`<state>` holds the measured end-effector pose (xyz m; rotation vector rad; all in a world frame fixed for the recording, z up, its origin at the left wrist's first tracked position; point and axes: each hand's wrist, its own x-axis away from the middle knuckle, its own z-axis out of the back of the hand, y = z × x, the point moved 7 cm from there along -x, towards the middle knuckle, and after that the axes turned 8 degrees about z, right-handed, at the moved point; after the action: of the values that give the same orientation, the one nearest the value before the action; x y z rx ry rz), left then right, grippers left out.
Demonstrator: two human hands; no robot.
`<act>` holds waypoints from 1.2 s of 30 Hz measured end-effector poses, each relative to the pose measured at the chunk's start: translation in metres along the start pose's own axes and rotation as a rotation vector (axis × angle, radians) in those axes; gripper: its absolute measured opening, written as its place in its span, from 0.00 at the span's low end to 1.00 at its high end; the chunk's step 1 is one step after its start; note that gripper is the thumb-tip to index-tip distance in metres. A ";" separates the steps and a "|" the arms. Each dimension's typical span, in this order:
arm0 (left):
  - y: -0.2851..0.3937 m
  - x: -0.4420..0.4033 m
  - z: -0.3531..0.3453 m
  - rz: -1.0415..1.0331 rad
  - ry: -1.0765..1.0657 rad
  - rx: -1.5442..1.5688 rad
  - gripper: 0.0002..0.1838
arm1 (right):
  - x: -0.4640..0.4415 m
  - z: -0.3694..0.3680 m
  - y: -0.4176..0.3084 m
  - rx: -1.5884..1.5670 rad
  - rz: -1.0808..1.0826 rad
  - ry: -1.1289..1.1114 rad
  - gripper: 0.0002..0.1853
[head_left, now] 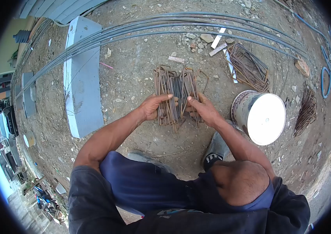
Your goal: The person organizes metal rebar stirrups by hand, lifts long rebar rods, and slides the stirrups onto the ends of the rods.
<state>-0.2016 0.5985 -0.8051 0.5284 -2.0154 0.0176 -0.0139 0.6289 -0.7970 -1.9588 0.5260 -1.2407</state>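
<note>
The left hand [153,106] and the right hand [203,110] each grasp one side of a bundle of rusty rebar stirrups [176,91], over the dirt ground [132,82] — whether the bundle touches it, I cannot tell surely. To handle it well, both hands should press evenly and keep the bent corners aligned — at the right, some stirrups lean outward

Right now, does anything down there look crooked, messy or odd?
Mildly, yes. The rusty bent rods between the left hand and right hand look uneven, with one piece splaying out at the upper right. Just beyond the bucket, a second heap lies jumbled, its pieces pointing different ways.
</note>
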 end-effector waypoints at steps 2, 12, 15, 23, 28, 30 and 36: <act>-0.004 -0.004 0.002 0.025 -0.001 0.016 0.21 | -0.003 0.005 0.014 -0.205 -0.036 0.047 0.27; -0.005 -0.010 -0.013 0.037 -0.027 -0.005 0.19 | -0.001 0.006 0.022 -0.552 -0.086 0.061 0.18; -0.006 -0.011 -0.019 0.043 -0.048 0.004 0.18 | -0.001 0.002 0.025 -0.502 -0.087 0.061 0.19; -0.006 -0.010 -0.023 0.073 -0.037 -0.036 0.16 | 0.003 -0.008 0.017 -0.169 0.058 -0.079 0.30; -0.011 -0.005 -0.011 0.077 -0.027 0.009 0.17 | 0.013 -0.019 0.001 -0.011 0.047 -0.146 0.31; -0.011 -0.003 -0.009 0.085 -0.011 0.022 0.17 | 0.010 -0.018 -0.001 0.118 0.100 -0.145 0.30; -0.009 -0.001 -0.005 0.084 0.066 0.030 0.19 | -0.005 -0.003 0.018 -0.098 -0.096 -0.022 0.28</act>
<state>-0.1939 0.5921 -0.8057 0.4558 -1.9747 0.1150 -0.0182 0.6194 -0.8132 -2.0986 0.4945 -1.2730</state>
